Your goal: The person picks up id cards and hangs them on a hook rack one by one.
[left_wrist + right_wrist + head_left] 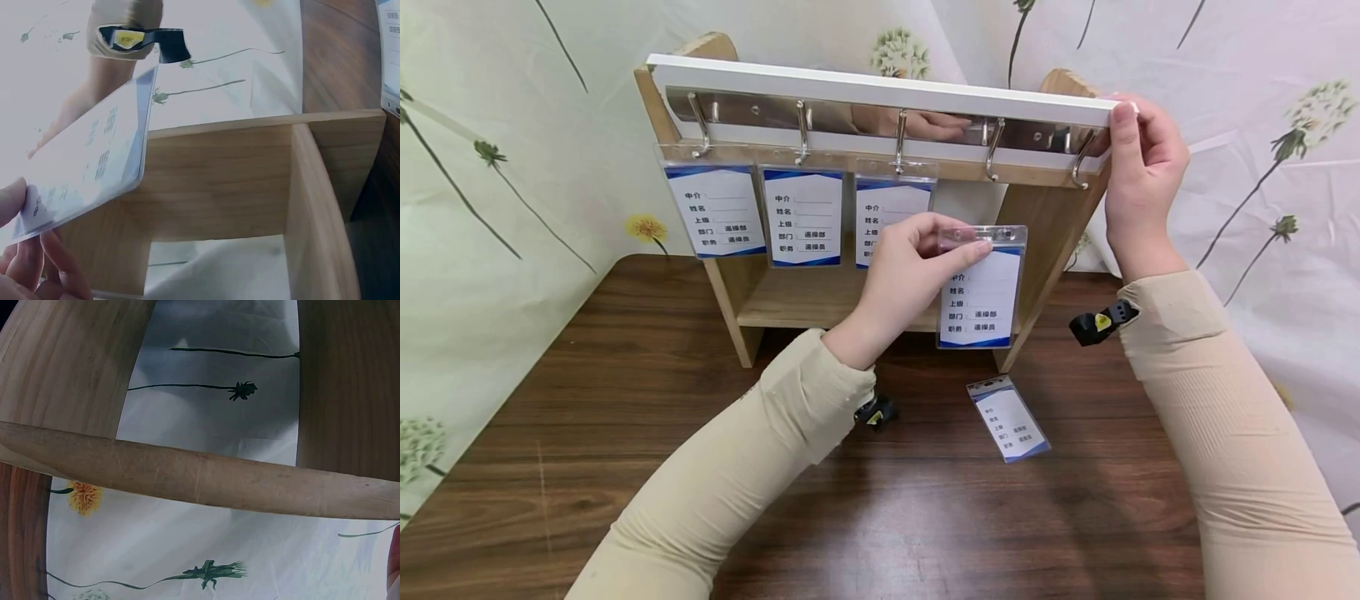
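My left hand (904, 275) pinches the top edge of an ID badge (983, 293) in a clear sleeve, thumb in front. The badge hangs upright below the fourth hook (995, 150), apart from it. In the left wrist view the same badge (94, 156) slants between thumb and fingers (25, 262). With the thumb on its front, my right hand (1146, 179) grips the right end of the white hook rail (880, 83). Three badges, the left one (717, 210), the middle one (802, 217) and a partly covered one (891, 200), hang from the first three hooks.
Another ID badge (1009, 419) lies on the dark wooden table (880, 517), in front of the stand's right leg. The wooden stand (1045, 225) carries the rail and has a lower shelf (797, 296). A flowered cloth (535, 125) covers the wall behind.
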`<state>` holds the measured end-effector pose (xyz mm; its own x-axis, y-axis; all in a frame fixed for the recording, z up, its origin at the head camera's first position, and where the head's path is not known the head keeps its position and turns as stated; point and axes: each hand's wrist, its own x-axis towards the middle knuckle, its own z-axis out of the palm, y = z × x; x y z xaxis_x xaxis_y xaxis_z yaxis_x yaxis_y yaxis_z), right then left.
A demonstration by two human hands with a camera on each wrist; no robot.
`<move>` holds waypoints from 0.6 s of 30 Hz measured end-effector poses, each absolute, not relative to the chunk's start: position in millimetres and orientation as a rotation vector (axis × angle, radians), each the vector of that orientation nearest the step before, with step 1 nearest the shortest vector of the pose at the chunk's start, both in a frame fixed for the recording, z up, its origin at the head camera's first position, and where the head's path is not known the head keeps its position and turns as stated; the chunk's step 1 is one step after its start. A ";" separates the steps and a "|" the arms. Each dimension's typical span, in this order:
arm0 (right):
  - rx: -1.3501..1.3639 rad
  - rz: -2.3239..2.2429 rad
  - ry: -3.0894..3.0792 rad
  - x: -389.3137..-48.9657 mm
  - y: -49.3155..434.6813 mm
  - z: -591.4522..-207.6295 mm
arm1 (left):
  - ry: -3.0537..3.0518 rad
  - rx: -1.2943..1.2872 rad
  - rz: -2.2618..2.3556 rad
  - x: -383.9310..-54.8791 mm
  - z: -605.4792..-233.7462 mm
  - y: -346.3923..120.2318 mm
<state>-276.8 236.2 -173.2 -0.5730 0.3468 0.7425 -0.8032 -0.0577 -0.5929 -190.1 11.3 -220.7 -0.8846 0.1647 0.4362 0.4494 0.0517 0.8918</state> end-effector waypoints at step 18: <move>0.556 1.748 -1.358 -279.4 237.2 -174.5 | -2.016 -0.646 -1.907 -199.3 -210.4 14.9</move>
<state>-279.4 237.2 -174.5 -0.5552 0.3403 0.7589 -0.8195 -0.0681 -0.5690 -199.3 14.9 -210.4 -0.8570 0.1218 0.5007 0.5067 0.0223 0.8619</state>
